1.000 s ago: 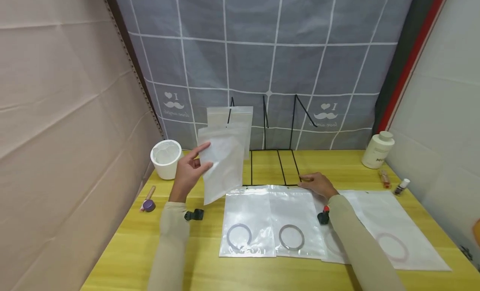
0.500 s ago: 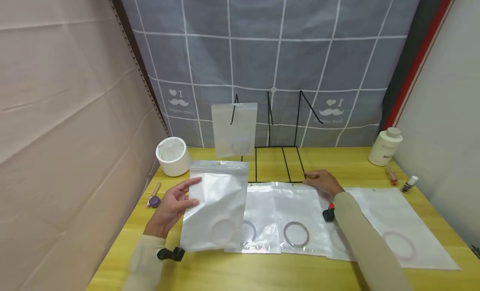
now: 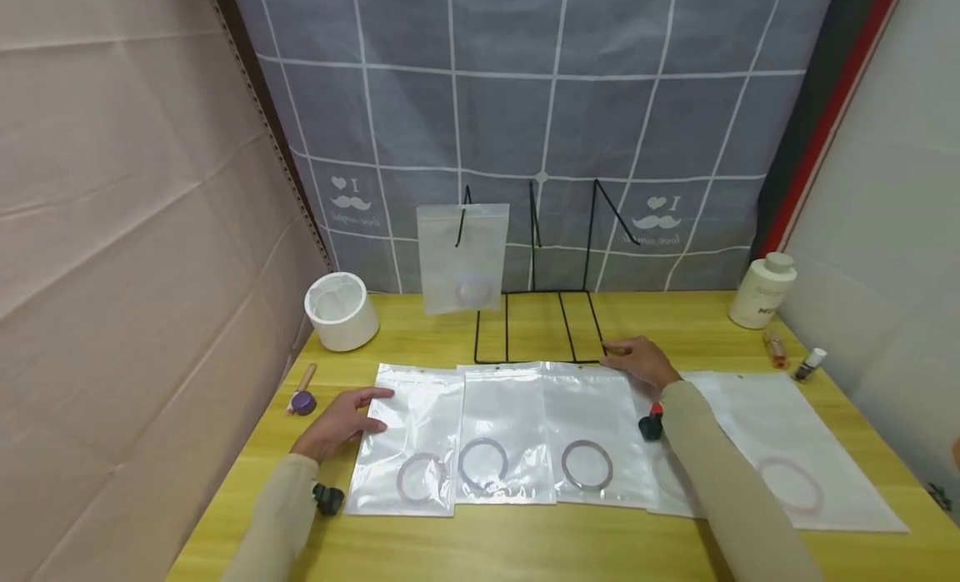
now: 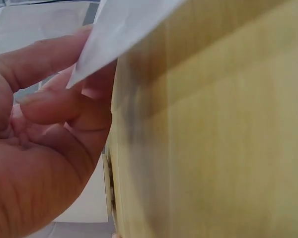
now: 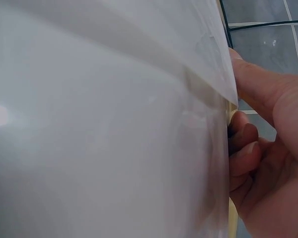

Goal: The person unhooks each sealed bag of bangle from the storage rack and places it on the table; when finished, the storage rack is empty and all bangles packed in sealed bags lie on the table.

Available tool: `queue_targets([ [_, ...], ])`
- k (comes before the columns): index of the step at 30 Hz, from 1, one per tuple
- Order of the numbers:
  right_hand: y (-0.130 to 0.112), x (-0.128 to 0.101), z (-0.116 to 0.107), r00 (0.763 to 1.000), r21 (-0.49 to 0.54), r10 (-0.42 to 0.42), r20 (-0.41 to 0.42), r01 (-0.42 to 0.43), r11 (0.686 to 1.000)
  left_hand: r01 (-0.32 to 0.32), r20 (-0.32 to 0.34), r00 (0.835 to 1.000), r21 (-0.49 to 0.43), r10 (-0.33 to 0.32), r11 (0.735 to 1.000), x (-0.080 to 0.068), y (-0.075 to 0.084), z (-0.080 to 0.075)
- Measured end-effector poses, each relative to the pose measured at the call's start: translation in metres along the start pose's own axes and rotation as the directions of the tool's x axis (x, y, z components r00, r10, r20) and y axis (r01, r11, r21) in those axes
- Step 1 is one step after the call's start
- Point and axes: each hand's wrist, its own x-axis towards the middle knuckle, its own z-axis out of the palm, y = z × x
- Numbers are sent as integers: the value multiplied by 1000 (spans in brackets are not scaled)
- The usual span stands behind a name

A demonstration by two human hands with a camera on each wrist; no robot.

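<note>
At the left end of a row of clear zip bags, my left hand (image 3: pixel 339 419) pinches the left edge of a zip bag (image 3: pixel 416 411) holding a pale bangle. That bag lies flat on the wooden table; in the left wrist view its corner (image 4: pixel 124 29) sits between thumb and fingers. My right hand (image 3: pixel 641 362) grips the front right corner of a black wire display rack (image 3: pixel 507 332); its fingertips are partly hidden. Another zip bag (image 3: pixel 442 240) hangs on the rack's left hook. More bags (image 3: pixel 502 407) with bangles lie rightward, partly under my right forearm.
A white round pot (image 3: pixel 343 336) stands back left, with a purple-capped item (image 3: pixel 303 403) in front of it. Back right are a white bottle (image 3: pixel 763 294), a small brownish item (image 3: pixel 776 350) and a small white-capped bottle (image 3: pixel 810 363). Cloth-covered walls enclose the table.
My left hand has brought a zip bag down from in front of the left hook and laid it at the row's left end. My right hand has stayed at the rack's corner.
</note>
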Motion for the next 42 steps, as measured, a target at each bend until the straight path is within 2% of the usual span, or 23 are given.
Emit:
queue_targets([
  [3,-2,-1,2,1000,-3,7,7,-7,1000,-9,-15,1000,50,10,999,5,-1,1],
  [5,-3,-2,3,1000,-2,13,11,-13,1000,4,-34,999,60,-2,998,8,-1,3],
  [10,-4,-3,5,1000,7,20,15,-20,1000,35,-79,997,166,-22,986,14,0,7],
  [12,-4,-2,4,1000,11,20,15,-20,1000,22,-81,997,238,-3,971,16,1,7],
  [17,-5,-2,4,1000,30,26,12,-26,999,-26,-69,996,341,52,940,20,3,7],
  [20,-5,-1,4,1000,31,26,12,-27,999,-24,-62,997,365,50,931,21,4,6],
  [26,-2,0,4,1000,25,27,1,-27,999,48,-70,997,370,-23,928,21,10,6],
  [31,0,-1,4,1000,30,17,3,-17,999,45,-52,998,392,-27,919,19,13,6],
  [32,0,-2,4,1000,30,16,4,-16,999,34,-36,999,414,-21,909,19,14,5],
  [34,0,-1,3,1000,23,12,7,-12,1000,7,8,1000,488,-12,873,21,19,3],
  [37,-2,0,0,1000,3,4,14,-4,1000,-64,87,996,613,13,787,29,32,0],
  [39,-3,1,-1,1000,-4,2,11,-2,1000,-133,122,990,650,70,748,40,41,-2],
  [40,-3,1,-1,1000,-8,-1,8,1,1000,-158,121,987,646,104,747,48,46,-1],
  [42,-3,2,0,1000,-5,0,4,0,1000,-196,78,979,612,188,766,62,55,0],
])
